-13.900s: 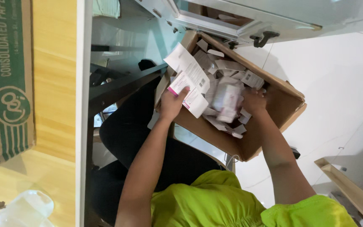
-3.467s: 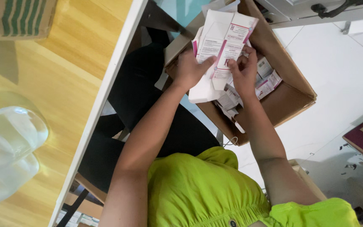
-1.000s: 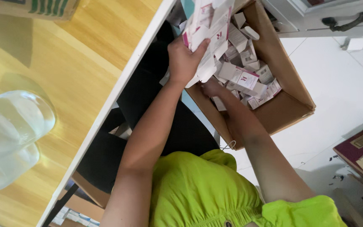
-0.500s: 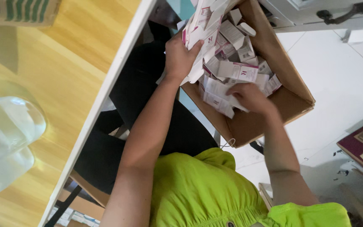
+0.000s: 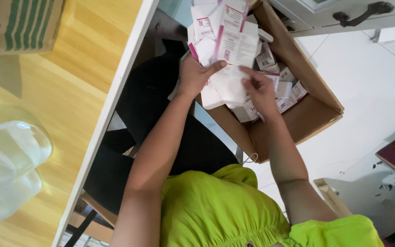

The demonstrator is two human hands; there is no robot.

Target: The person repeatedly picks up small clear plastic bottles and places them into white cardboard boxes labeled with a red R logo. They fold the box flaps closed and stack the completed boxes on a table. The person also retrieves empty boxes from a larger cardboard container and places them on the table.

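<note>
The left hand (image 5: 196, 75) is gripping a fanned stack of white-and-pink flat cartons (image 5: 227, 50), holding it above the open box (image 5: 307, 119). The right hand (image 5: 259, 89) is pressing loosely bent fingers against the stack's lower edge, holding nothing of its own. More small cartons are lying loose inside the box. Risk: the stack is splaying at the top, and a slack thumb is likely letting pieces slide out, either back into the box or past its near wall to the floor (image 5: 362, 68). The box itself is sitting tilted, so leaning on it could be tipping it.
</note>
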